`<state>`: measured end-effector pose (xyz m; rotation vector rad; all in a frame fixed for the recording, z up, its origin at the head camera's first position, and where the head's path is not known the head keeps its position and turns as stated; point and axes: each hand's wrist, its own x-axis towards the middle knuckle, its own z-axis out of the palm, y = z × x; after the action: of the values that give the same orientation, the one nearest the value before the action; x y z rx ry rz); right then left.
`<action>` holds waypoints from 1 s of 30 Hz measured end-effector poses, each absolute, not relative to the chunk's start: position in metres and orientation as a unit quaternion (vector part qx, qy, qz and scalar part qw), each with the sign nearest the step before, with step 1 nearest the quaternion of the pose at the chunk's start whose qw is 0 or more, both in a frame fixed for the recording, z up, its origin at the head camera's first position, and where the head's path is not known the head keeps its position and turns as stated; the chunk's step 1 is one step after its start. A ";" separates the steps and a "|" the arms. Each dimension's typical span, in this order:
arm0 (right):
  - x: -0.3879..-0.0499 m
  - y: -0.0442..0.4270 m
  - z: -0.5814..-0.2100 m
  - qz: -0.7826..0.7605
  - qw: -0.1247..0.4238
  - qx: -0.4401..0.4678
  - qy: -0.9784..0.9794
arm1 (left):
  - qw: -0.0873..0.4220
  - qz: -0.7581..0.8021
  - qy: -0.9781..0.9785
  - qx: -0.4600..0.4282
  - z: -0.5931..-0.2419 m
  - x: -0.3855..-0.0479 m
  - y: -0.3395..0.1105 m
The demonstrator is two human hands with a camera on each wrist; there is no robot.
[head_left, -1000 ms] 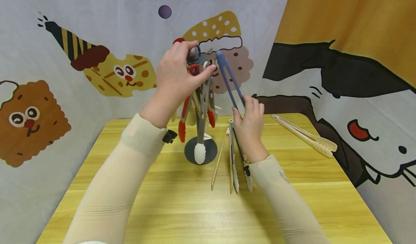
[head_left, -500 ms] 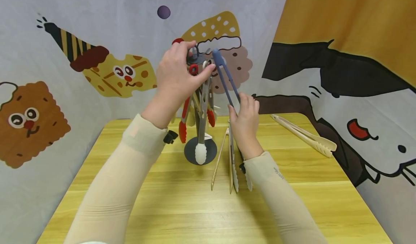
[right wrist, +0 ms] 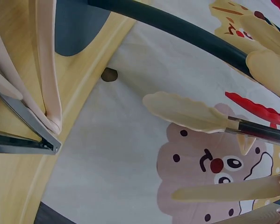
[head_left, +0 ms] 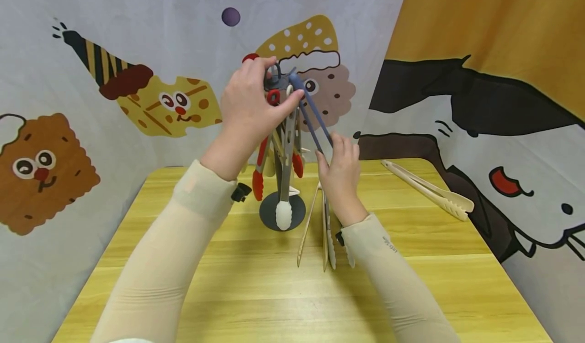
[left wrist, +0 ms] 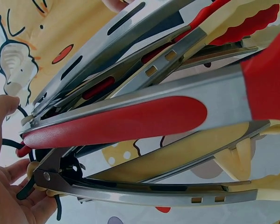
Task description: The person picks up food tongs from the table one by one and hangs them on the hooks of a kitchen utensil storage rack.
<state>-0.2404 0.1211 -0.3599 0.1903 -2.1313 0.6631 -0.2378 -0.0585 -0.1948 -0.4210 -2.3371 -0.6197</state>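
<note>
My left hand (head_left: 251, 99) grips the hooked top of a dark utensil stand (head_left: 268, 216) with a round base. Several tongs hang there, including red-handled tongs (left wrist: 125, 121) and metal tongs with a white tip (head_left: 284, 216). In the left wrist view, thumb and fingers lie around the black hooks. My right hand (head_left: 340, 178) holds blue tongs (head_left: 296, 81) partway along their arms, hinge end up beside the stand's top. Whether the tongs touch a hook cannot be seen. Pale tips (right wrist: 228, 191) show beyond the right fingers in the right wrist view.
Several tongs, among them metal tongs (head_left: 330, 246), lie on the wooden table (head_left: 256, 292) below my right hand, partly covered by it. Beige tongs (head_left: 425, 188) lie near the table's right edge. A printed cartoon cloth (head_left: 183, 28) hangs behind.
My right hand has moved left with the blue tongs, bringing their hinge end up against the stand's top in view. The left hand has stayed in place.
</note>
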 end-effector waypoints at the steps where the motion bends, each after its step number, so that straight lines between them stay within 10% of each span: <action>1: -0.240 0.121 -0.361 0.267 0.434 0.076 -0.857 | 0.336 -0.238 -0.897 -0.161 -0.195 -0.238 -0.059; 30: -0.233 0.111 -0.369 0.262 0.378 0.159 -0.874 | 0.334 -0.244 -0.896 -0.161 -0.195 -0.237 -0.058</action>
<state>-0.2329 0.1105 -0.3688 0.4069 -2.2330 0.6690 -0.2372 -0.0579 -0.1946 -0.4209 -2.3395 -0.6380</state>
